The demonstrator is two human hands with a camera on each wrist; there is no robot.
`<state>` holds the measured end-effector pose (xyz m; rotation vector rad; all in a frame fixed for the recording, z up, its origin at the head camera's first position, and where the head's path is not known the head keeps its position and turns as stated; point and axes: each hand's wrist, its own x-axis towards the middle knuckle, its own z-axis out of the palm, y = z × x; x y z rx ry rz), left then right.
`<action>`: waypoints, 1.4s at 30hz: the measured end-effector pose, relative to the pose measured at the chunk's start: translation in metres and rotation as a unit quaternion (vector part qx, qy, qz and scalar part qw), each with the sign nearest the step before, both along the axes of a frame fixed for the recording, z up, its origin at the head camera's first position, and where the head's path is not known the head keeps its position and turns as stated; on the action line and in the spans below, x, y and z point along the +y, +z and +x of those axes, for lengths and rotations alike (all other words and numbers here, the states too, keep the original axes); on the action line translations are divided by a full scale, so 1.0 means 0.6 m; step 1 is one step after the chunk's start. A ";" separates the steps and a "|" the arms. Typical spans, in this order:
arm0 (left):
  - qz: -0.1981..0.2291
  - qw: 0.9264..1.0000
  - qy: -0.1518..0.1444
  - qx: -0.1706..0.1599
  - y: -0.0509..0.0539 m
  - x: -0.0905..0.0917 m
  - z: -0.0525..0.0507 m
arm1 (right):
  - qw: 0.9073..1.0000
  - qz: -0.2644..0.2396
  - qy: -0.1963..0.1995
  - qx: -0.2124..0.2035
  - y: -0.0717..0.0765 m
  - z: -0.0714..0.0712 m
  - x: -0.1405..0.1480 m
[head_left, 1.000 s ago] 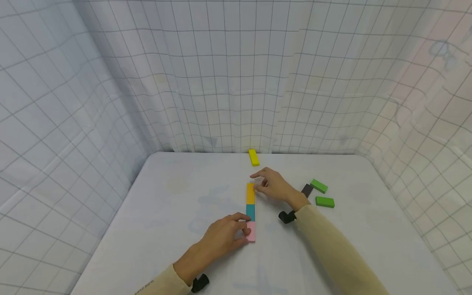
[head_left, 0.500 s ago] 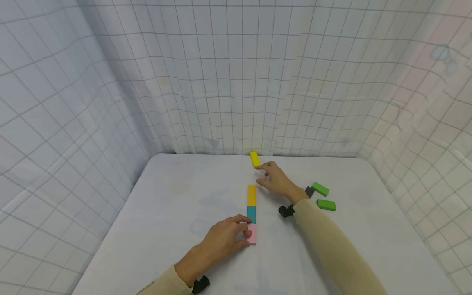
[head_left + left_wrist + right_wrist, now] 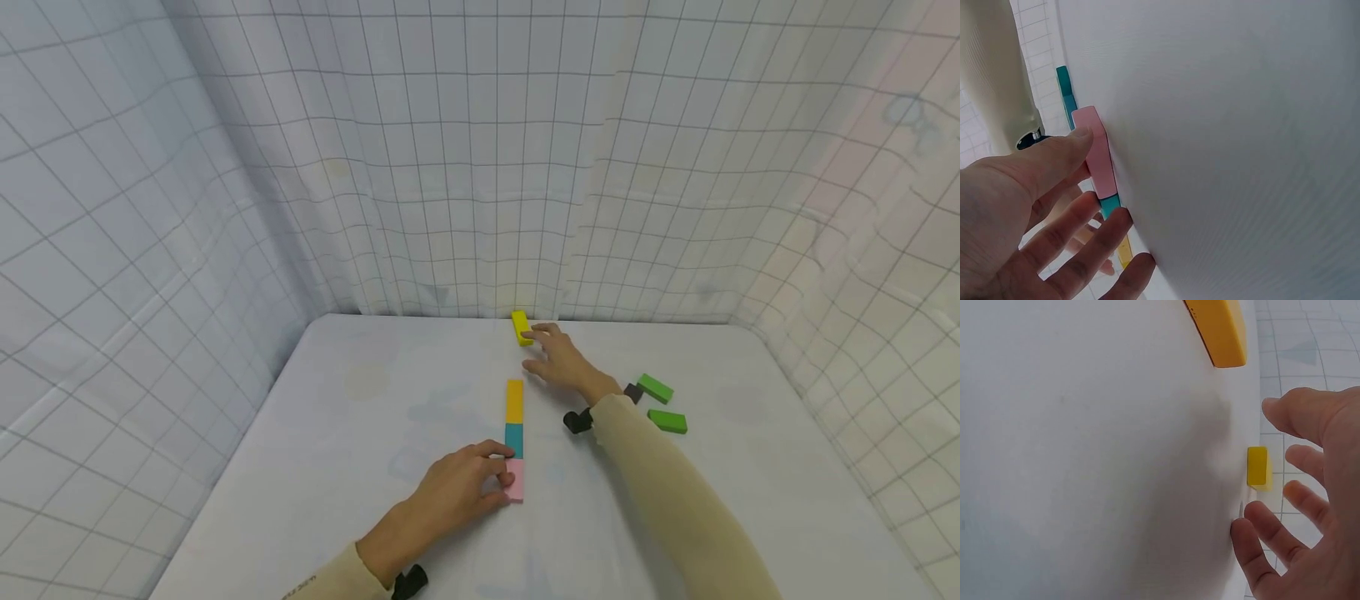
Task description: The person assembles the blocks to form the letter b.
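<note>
Head view softly, evenly lit; left-wrist view dimmer; in the right-wrist view a blurry shadow (image 3: 1188, 481) greys the desk (image 3: 1072, 456).

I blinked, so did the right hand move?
Yes: in the head view, the right hand moved forward, away from the orange block, toward the yellow block.

Screened-off tabletop work spot — white grid-lined cloth (image 3: 480, 167) hung along far, left and right sides, white table (image 3: 360, 467) between; whether inside home, lab or office — cannot tell.
</note>
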<state>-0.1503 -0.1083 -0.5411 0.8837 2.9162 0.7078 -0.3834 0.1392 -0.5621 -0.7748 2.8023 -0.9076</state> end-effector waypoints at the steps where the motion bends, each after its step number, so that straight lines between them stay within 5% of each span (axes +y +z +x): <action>1: 0.001 1.000 0.000 0.002 -0.001 0.000 0.001 | 1.000 0.007 0.007 0.015 -0.017 -0.015 0.002; 7: 0.009 1.000 0.000 0.012 -0.003 -0.002 0.004 | 0.998 0.036 0.027 0.040 -0.080 -0.072 0.008; 12: 0.013 1.000 -0.004 0.012 -0.003 -0.003 0.006 | 0.997 0.051 0.037 0.045 -0.081 -0.071 0.009; 16: 0.010 1.000 -0.004 0.012 -0.002 -0.003 0.005 | 0.997 0.054 0.039 0.043 -0.065 -0.058 0.006; 21: 0.007 1.000 -0.003 0.009 -0.001 -0.002 0.004 | 0.998 0.051 0.032 0.004 -0.004 -0.011 -0.006; 26: 0.010 1.000 -0.003 0.009 -0.002 -0.002 0.005 | 0.998 0.042 0.038 -0.004 0.005 0.002 -0.004; 34: 0.014 1.000 -0.004 0.014 -0.003 -0.003 0.007 | 0.999 0.033 0.031 0.027 -0.046 -0.029 0.006; 42: 0.012 1.000 -0.003 0.015 -0.004 -0.003 0.007 | 0.999 0.053 0.013 0.000 0.022 0.027 -0.012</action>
